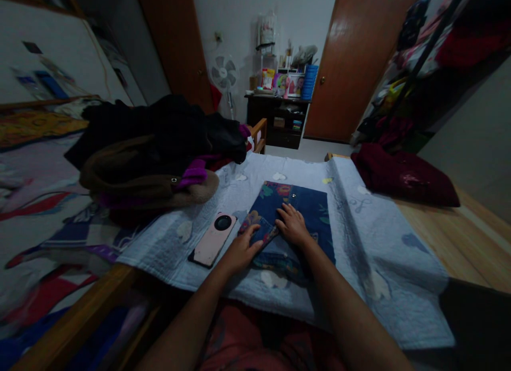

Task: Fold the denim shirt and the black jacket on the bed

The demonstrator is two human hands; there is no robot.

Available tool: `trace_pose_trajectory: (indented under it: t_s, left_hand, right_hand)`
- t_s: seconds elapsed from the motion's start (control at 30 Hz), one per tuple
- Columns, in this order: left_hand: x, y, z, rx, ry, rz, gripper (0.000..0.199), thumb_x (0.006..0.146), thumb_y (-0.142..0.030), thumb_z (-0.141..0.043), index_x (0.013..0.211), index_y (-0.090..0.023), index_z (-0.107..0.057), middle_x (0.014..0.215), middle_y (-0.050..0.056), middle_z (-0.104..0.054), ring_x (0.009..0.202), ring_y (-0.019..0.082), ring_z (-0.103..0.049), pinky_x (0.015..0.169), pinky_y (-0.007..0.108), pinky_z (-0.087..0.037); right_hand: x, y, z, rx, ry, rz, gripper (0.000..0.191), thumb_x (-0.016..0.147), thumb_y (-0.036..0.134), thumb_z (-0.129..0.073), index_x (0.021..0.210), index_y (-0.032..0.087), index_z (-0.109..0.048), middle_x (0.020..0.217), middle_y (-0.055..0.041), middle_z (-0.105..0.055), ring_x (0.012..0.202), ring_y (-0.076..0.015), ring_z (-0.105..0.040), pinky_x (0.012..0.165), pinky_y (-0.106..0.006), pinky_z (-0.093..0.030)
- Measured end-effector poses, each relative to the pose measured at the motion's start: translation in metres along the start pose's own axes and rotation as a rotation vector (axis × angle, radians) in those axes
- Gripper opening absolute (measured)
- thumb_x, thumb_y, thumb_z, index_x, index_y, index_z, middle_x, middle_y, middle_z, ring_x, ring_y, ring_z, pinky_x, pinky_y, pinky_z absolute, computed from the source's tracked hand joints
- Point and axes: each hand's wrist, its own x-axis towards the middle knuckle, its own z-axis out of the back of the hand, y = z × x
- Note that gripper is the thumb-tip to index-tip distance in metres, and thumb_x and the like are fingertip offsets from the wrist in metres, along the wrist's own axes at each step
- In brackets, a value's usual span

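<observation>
under the fingers of my left hand [240, 249] and right hand [294, 225], all kinda loosely spread, sits one folded denim garment [309, 208], plus one pink phone [211, 244] beside my left fingers.

Pale blue quilt [347, 230] overlapping bare wood [451, 240] at right. On it: folded denim [309, 200], near the middle; phone [211, 244], camera side up, beside the denim; clothes pile [187, 129], partly on the left; maroon cloth [403, 174], across quilt and wood.

Left side obstructed: phone [210, 244] beside the left hand [239, 249], clothes pile [159, 134] beyond. Passage available rightward over the cloth [361, 227], up to the maroon garment [407, 175].
</observation>
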Motion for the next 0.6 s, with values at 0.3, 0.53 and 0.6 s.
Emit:
trace_pose_trajectory:
  t_s: [0.3, 0.53, 0.6]
  left_hand:
    - [0.007, -0.004, -0.004, 0.521, -0.009, 0.058, 0.043, 0.089, -0.026, -0.048, 0.132, -0.021, -0.047, 0.113, 0.013, -0.067, 0.099, 0.026, -0.065, 0.085, 0.035, -0.046]
    - [0.023, -0.025, -0.005, 0.764, -0.130, -0.142, 0.042, 0.086, -0.014, -0.047, 0.128, -0.020, -0.051, 0.132, 0.012, -0.056, 0.122, 0.027, -0.050, 0.103, 0.041, -0.036]
    - [0.028, -0.022, -0.012, 0.714, -0.021, -0.214, 0.041, 0.089, -0.017, -0.042, 0.130, -0.017, -0.050, 0.141, 0.012, -0.049, 0.132, 0.025, -0.041, 0.110, 0.041, -0.030]
  right_hand:
    - [0.000, 0.001, 0.002, 0.007, 0.009, 0.003, 0.049, 0.094, 0.041, -0.040, 0.140, 0.025, -0.044, 0.156, -0.0065, -0.027, 0.144, -0.0249, -0.016, 0.113, -0.048, -0.017]
    - [0.000, 0.001, 0.002, 0.008, 0.013, 0.000, 0.049, 0.094, 0.040, -0.040, 0.140, 0.024, -0.044, 0.155, -0.0069, -0.027, 0.145, -0.0245, -0.016, 0.113, -0.048, -0.017]
    - [0.000, 0.001, 0.002, 0.007, 0.008, 0.000, 0.049, 0.094, 0.040, -0.040, 0.140, 0.023, -0.044, 0.156, -0.0067, -0.027, 0.144, -0.0244, -0.016, 0.113, -0.047, -0.017]
